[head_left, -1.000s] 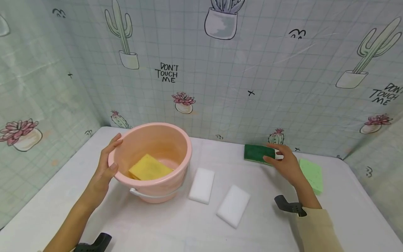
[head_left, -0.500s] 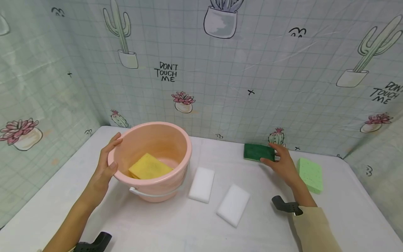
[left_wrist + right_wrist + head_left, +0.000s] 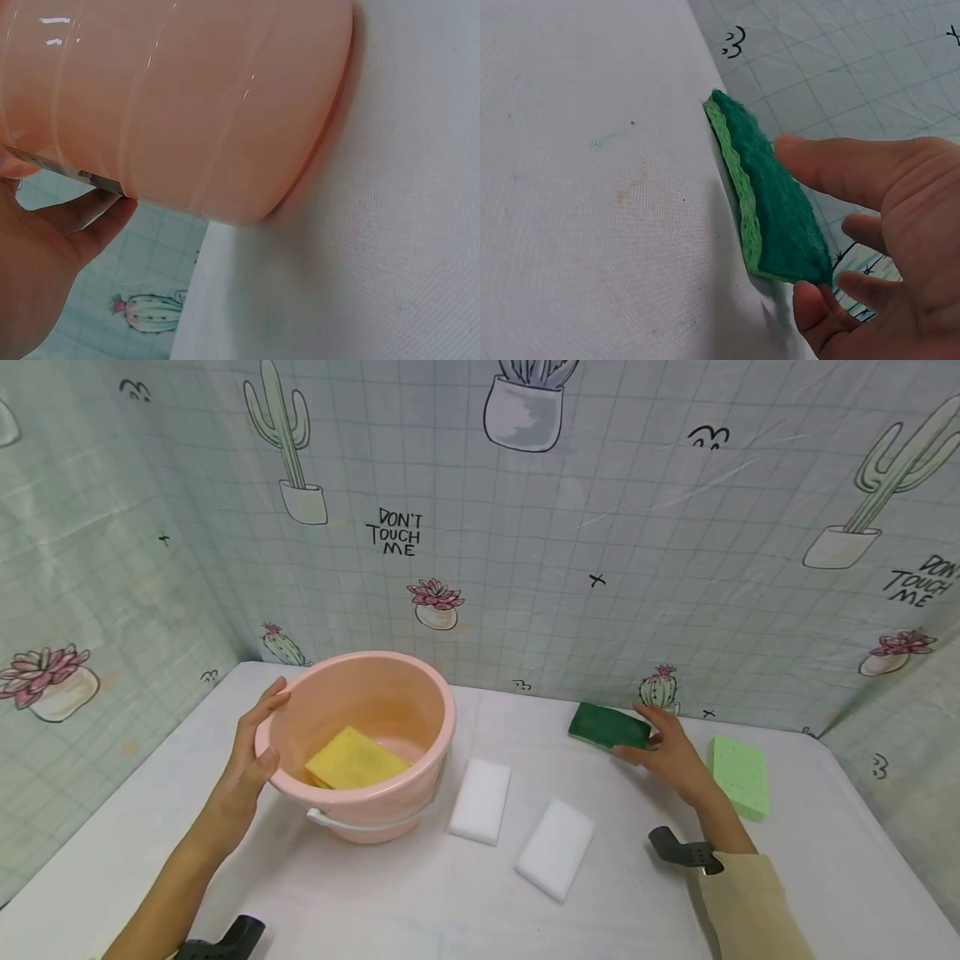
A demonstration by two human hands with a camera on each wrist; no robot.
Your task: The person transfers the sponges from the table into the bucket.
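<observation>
My left hand [image 3: 251, 743] holds the left side of a pink bucket [image 3: 442, 752], thumb and fingers spread along its rim. In the left wrist view its fingertips rest on the bucket's outer wall [image 3: 202, 105]. Yellow sponges [image 3: 356, 760] lie inside the bucket. At the back of the table, my right hand [image 3: 671, 756] is at the right end of a dark green scouring sponge [image 3: 607, 727]. The right wrist view shows that sponge [image 3: 772, 202] with a lighter green underlayer, the hand's fingers [image 3: 825, 161] spread apart about its end.
Two white sponges [image 3: 480, 802] [image 3: 557, 850] lie on the white table [image 3: 420, 902] right of the bucket. A light green sponge [image 3: 738, 777] lies right of my right hand. A curtain [image 3: 525, 527] printed with cacti stands along the back edge.
The dark green sponge has shifted slightly left and turned, my right hand moving left at its end. A white piece glimpsed behind the fingers earlier is out of sight. The left hand stays.
</observation>
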